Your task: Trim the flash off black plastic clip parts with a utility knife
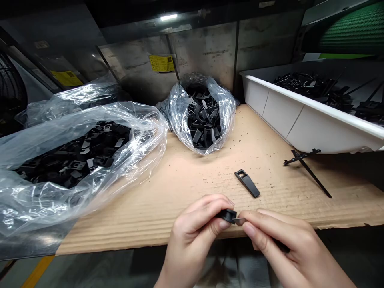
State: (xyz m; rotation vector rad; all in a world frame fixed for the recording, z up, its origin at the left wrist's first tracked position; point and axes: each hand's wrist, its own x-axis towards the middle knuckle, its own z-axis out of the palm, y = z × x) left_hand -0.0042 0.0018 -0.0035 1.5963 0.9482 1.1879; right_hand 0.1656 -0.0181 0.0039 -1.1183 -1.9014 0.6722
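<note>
Corrugated cardboard (186, 188) lies before a scuffed steel wall (204, 52).

Head-worn camera looks forward, down at left hand (195, 236) and right hand (288, 248).

Dim light, bag (126, 128) glare (overhead lamp (168, 17))

Bagged parts (75, 160) left, tray (300, 116) right
</note>
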